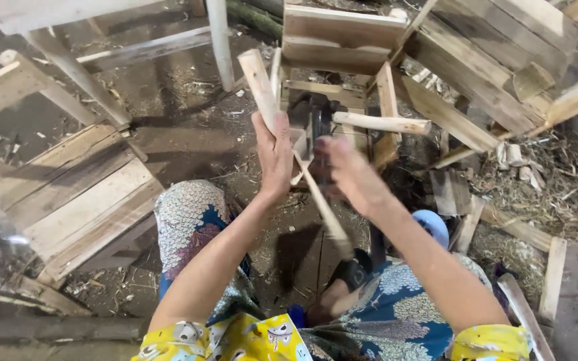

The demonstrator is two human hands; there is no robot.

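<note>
Head view, looking down past the person's knees to a dirt floor (189,144) strewn with offcuts. The left hand (274,155) stands at 12 o'clock from the left knee, fingers clenched round a pale peeled stick (259,83) that rises toward 11 o'clock. The right hand (350,175) lies just beside it at 3 o'clock, motion-blurred; its fingers seem to close on a thin slat (321,204) that runs down toward 5 o'clock, though the grasp itself cannot be told for certain. Behind both hands, at 12 o'clock, sits a small wooden frame (340,37) with a round peg (382,123) projecting to 3 o'clock. A plank pallet (78,194) lies at 9 o'clock, stacked boards (483,73) at 2 o'clock, and straw (556,194) at 3 o'clock. Judged from the pose, the stick is being worked against the slat: the step goes best with the left grip firm and low on the stick, the right stroke kept short and directed away from the left fingers, and both pieces kept close to the frame for support.
</note>
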